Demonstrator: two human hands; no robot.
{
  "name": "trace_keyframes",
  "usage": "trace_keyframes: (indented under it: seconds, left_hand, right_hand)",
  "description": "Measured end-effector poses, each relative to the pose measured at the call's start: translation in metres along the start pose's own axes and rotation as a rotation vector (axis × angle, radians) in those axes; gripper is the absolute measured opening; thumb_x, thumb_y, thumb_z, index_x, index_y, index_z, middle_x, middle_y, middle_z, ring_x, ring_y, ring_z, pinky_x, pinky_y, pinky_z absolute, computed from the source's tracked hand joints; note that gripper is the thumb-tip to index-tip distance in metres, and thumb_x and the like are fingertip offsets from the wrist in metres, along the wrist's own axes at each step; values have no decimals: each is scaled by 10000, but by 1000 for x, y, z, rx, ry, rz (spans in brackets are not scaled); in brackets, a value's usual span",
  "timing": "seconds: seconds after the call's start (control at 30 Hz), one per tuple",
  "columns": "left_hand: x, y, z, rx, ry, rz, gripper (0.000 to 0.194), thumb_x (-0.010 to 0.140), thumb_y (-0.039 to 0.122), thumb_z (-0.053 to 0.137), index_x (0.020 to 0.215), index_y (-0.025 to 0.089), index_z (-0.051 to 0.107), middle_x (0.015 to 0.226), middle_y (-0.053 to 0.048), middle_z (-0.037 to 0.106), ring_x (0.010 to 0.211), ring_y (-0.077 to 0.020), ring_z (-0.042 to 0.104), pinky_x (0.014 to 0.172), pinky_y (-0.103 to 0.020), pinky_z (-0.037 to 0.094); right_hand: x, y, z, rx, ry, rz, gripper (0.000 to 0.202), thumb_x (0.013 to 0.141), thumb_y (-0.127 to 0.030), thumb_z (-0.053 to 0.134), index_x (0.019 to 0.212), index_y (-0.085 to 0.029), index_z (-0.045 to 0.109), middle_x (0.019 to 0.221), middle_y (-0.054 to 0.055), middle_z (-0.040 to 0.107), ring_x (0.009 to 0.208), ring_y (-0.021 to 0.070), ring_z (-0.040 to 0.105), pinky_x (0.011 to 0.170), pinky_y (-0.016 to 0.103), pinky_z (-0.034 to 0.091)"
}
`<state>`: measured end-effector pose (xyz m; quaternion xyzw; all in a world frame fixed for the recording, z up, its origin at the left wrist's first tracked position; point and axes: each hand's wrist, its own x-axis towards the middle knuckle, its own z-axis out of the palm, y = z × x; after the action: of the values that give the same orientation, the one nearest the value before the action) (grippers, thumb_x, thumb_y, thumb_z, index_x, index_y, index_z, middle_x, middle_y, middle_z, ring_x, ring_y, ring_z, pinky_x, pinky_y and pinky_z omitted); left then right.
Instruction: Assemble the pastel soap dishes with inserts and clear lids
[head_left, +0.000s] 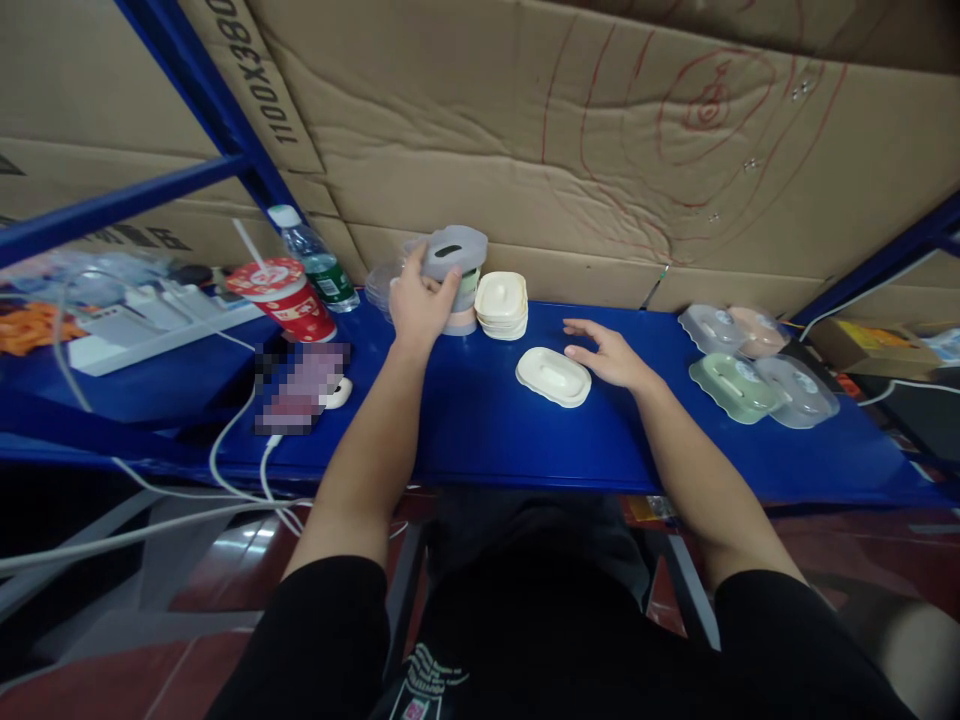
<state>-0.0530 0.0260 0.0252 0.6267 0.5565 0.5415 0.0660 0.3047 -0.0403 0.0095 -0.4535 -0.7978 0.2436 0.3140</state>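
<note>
My left hand (421,298) grips a grey oval piece with a dark slot (459,252) at the top of a stack of coloured pieces (463,322) near the cardboard wall. Right beside that stack stands a pile of cream square pieces (502,305). A cream oval piece with a raised middle (553,376) lies on the blue table (487,440). Just right of it, my right hand (606,352) is held with its fingers apart and nothing in them.
Several grey, orange and green dishes (742,385) lie at the right. At the left are a red cup with a straw (289,300), a water bottle (322,265), a blurred-out phone (302,388), white cables and a power strip (142,325).
</note>
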Motion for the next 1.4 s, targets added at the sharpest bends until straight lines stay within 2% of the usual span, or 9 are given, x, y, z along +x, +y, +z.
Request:
trace_keyframes:
  seconds: [0.13, 0.2, 0.3, 0.43, 0.53, 0.7, 0.93, 1.1, 1.4]
  left_hand:
    - [-3, 1, -8, 114, -3, -7, 546, 935, 366, 679, 1447, 185, 630, 768, -13, 761, 885, -263, 781, 982, -420, 581]
    - [-2, -1, -10, 109, -2, 19, 496, 942, 318, 626, 1420, 188, 647, 765, -14, 759, 892, -262, 781, 1004, -432, 574]
    - [-1, -3, -8, 74, 5, 66, 443, 983, 309, 563, 1401, 198, 656, 757, -10, 759, 873, -247, 783, 1009, -427, 576]
    - [-4, -1, -1, 19, -56, 140, 461, 1045, 367, 542, 1473, 205, 599, 828, -24, 787, 911, -240, 792, 1023, -424, 579]
    - [-7, -1, 2, -21, -103, 158, 502, 1061, 388, 549, 1533, 217, 542, 897, -38, 793, 963, -246, 796, 1028, -428, 582]
    - [-2, -6, -11, 75, 92, 81, 440, 1018, 368, 599, 1435, 228, 620, 831, -29, 748, 965, -262, 770, 1028, -420, 571]
    - [3, -5, -25, 151, 45, 51, 364, 980, 416, 626, 1289, 240, 702, 823, -32, 760, 922, -249, 745, 980, -386, 565]
    - [-1, 3, -18, 168, 0, 95, 345, 1001, 399, 623, 1288, 228, 712, 884, -43, 784, 945, -247, 760, 975, -382, 553]
    - [-5, 12, -12, 149, -107, 119, 536, 1045, 456, 582, 1521, 209, 595, 953, -68, 819, 954, -248, 765, 950, -365, 568]
  right_hand:
    - [-6, 0, -15, -102, -218, 56, 829, 842, -554, 856, 1583, -292, 592, 1653, 127, 567, 1519, 390, 541, 1266, 637, 419]
    - [-8, 1, -23, -135, -330, 63, 842, 788, -464, 900, 1565, -303, 617, 1645, 111, 577, 1527, 389, 528, 1287, 624, 393]
    - [-11, 4, -29, -154, -432, 43, 711, 769, -350, 883, 1457, -302, 711, 1567, 84, 648, 1479, 363, 573, 1279, 580, 407]
    - [-9, 9, -29, -153, -442, 29, 478, 789, -248, 818, 1266, -285, 807, 1392, 74, 735, 1301, 312, 684, 1184, 497, 498]
    - [-7, 12, -27, -165, -422, 34, 348, 789, -252, 829, 1137, -268, 842, 1252, 80, 756, 1174, 295, 719, 1105, 459, 533]
    - [-6, 13, -26, -153, -420, 16, 217, 791, -380, 879, 985, -283, 862, 1114, 64, 730, 1071, 282, 698, 1052, 468, 539]
    - [-8, 5, -27, -42, -333, -32, 253, 827, -508, 845, 923, -274, 838, 1185, 84, 685, 959, 242, 655, 912, 451, 585]
    - [-5, 0, -22, -45, -232, -39, 303, 894, -534, 753, 948, -236, 765, 989, 70, 721, 871, 241, 663, 834, 411, 561]
    - [3, -12, -4, -170, 172, -98, 285, 996, -525, 620, 999, -245, 672, 1054, 110, 709, 942, 291, 656, 904, 471, 554]
